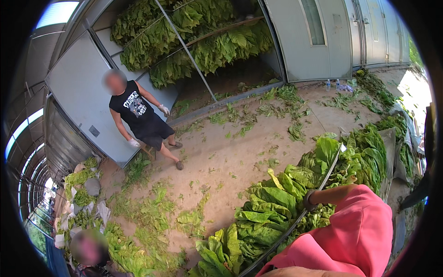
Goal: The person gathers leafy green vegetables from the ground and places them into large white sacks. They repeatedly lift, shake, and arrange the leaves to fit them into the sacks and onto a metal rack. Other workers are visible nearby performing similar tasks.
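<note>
My right hand (310, 200), in a greyish glove below a pink short sleeve, closes around a long thin metal rod or frame bar (325, 176). Large green tobacco-like leaves (273, 199) hang or lie packed along both sides of the bar, some yellowish. The bar slants from the upper right down to the bottom edge. Part of my left forearm (297, 272) shows at the bottom rim; my left hand is out of view. More bundled leaves (368, 152) lie beyond the bar's far end, at the right.
A person in black (133, 110) with white gloves stands by an open metal door (81, 93). Racks of hanging leaves (221, 45) fill the chamber behind. Another person (90, 251) is at lower left, near leaf piles (138, 239). Scraps litter the floor; bottles (328, 85) stand by the wall.
</note>
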The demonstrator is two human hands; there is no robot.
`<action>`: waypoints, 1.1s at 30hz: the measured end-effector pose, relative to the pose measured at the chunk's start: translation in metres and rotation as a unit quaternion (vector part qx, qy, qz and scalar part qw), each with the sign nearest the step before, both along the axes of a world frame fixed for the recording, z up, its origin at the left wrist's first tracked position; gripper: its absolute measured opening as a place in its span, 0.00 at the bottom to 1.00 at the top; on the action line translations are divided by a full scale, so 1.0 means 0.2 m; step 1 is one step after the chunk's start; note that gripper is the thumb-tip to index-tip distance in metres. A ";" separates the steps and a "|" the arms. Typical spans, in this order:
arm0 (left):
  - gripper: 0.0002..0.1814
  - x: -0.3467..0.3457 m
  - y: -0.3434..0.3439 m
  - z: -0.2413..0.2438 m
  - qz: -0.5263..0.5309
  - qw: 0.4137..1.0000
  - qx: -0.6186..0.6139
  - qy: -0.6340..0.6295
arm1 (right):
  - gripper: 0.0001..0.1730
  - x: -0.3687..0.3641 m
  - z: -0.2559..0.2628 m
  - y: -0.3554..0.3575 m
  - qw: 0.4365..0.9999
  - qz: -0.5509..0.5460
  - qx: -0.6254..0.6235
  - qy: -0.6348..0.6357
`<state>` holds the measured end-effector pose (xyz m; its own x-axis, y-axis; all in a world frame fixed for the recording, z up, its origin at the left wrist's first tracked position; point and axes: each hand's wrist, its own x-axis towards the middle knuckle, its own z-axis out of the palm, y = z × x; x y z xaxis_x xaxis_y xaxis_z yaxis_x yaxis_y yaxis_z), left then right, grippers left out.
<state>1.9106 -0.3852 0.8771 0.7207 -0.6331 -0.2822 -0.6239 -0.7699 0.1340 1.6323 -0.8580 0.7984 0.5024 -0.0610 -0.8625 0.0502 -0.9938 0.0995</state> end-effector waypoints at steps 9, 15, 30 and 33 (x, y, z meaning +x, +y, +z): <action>0.12 0.50 -0.01 -0.71 0.081 0.985 0.081 0.132 | 0.17 0.90 -0.10 -0.52 0.999 -0.045 0.030 0.000; 0.12 0.96 -0.15 -0.88 0.127 0.955 0.156 0.216 | 0.17 1.53 0.10 -0.70 0.999 -0.033 0.017 0.014; 0.16 2.27 -0.97 -0.58 0.100 0.972 0.146 0.155 | 0.24 2.63 0.02 -1.29 0.997 -0.069 0.002 -0.029; 0.16 2.55 -1.10 -0.66 0.088 0.968 0.158 0.171 | 0.23 2.88 -0.02 -1.45 0.996 -0.091 -0.002 -0.005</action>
